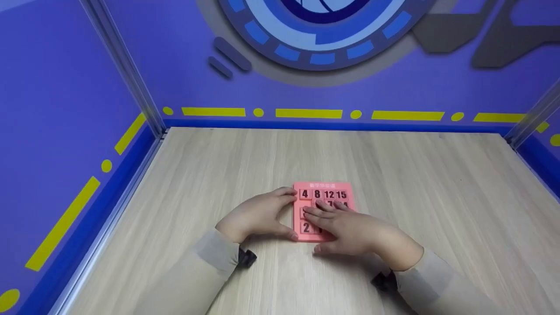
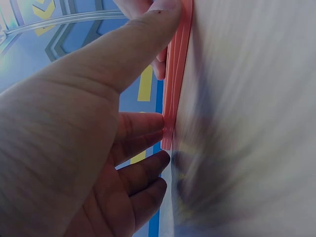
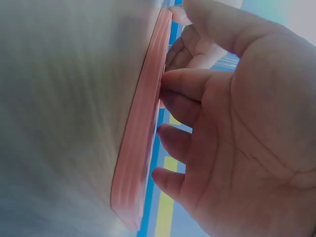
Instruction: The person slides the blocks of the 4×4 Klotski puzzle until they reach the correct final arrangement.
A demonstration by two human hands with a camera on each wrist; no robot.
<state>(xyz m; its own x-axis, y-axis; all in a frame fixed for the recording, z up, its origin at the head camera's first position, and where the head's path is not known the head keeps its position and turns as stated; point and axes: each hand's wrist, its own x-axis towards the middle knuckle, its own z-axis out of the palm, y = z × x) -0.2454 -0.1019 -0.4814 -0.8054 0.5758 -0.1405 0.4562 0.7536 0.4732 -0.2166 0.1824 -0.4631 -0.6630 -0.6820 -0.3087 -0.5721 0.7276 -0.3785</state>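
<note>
Nearest in, two grey-beige sleeves (image 1: 188, 275) are seen, with small black fittings (image 1: 247, 258) at the wrists. Just beyond, the left hand (image 1: 258, 216) is laid against the left edge of the pink number sliding puzzle (image 1: 323, 194), thumb by the lower corner and fingers by the upper; nothing is clenched, and the frame is presumably being braced against skidding. The right hand (image 1: 350, 227) is extended over the tiles without grasping, its fingertips rested on them and its thumb kept off below the bottom edge, probably because loose tiles are better moved by light pressure than by pinching. Several numbers are hidden by it, though 4, 8, 12 and 15 can be read along the top row. The puzzle is laid flat on the wood-grain surface (image 1: 236, 166), centred before the person, probably so that both hands can be brought to it comfortably. Farthest off, the surface is backed by a blue-purple wall (image 1: 183, 87).
</note>
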